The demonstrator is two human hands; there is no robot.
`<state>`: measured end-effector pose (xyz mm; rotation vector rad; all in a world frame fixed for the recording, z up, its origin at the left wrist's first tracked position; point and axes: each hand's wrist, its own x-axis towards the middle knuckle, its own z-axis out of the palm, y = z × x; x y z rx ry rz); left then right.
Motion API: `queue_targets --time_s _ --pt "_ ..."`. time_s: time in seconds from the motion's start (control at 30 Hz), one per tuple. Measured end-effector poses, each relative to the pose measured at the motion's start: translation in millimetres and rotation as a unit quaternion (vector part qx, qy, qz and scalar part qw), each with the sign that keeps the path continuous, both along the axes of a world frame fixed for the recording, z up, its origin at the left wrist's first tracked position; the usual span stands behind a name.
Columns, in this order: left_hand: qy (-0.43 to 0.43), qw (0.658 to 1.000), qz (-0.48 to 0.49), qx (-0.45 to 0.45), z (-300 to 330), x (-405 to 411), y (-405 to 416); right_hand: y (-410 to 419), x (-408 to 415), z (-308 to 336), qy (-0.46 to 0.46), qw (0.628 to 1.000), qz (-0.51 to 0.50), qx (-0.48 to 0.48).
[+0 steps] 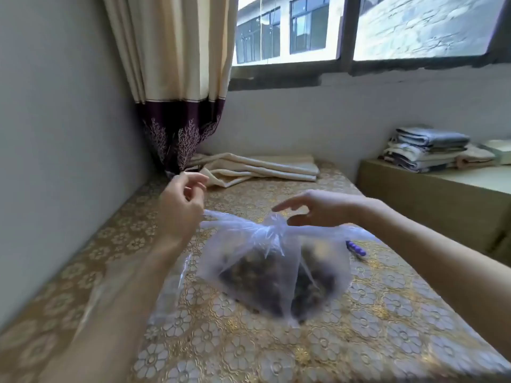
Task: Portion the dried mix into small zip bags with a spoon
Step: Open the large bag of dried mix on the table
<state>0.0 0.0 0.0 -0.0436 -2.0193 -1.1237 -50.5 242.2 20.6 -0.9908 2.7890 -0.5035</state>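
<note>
I count one large clear plastic bag (273,269) in front of me, knotted at the top and holding the dark dried mix (249,275); it sits in the middle of the surface (387,313). Two hands are up over it. My left hand (179,205) has its fingers loosely curled, and a strand of the bag's twisted top runs to it, though blur keeps me from telling whether it really pinches that strand. My right hand (318,208) hovers just above the knot with fingers stretched out and relaxed, gripping nothing. One small purple object (356,248) lies just right of the bag. A clear flat piece of plastic (177,277) lies by my left forearm; I cannot count what is there.

The surface wears a gold floral cover. One folded cream cloth (257,168) lies at its far end, under one curtain (177,78) with a purple hem. One window (359,29) runs above, and one stack of folded linens (425,149) rests on a ledge to the right.
</note>
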Motion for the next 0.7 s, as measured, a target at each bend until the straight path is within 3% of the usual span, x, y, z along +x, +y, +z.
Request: queue_targets --time_s 0.13,0.27,0.4,0.53,0.7 --pt "-0.100 0.972 -0.101 -0.185 -12.1 9.3 49.9 -18.8 4.4 -13.2 -0.022 0.996 -0.009 0.090" --pt "-0.178 0.944 -0.053 -0.272 -33.6 -2.2 63.4 -16.6 0.6 -16.5 0.065 0.997 -0.036 -0.009" --pt "-0.212 0.943 -0.048 -0.252 -34.2 -11.3 62.7 -10.5 -3.0 -19.2 0.068 0.988 -0.061 -0.124" --pt "-0.146 0.965 -0.055 -0.211 -21.4 -13.5 57.2 -8.8 -5.0 -14.8 0.028 0.979 -0.073 -0.189" --pt "-0.129 0.981 0.003 -0.147 -1.0 -13.3 13.9 20.4 -11.9 -5.7 -0.018 0.923 -0.168 -0.346"
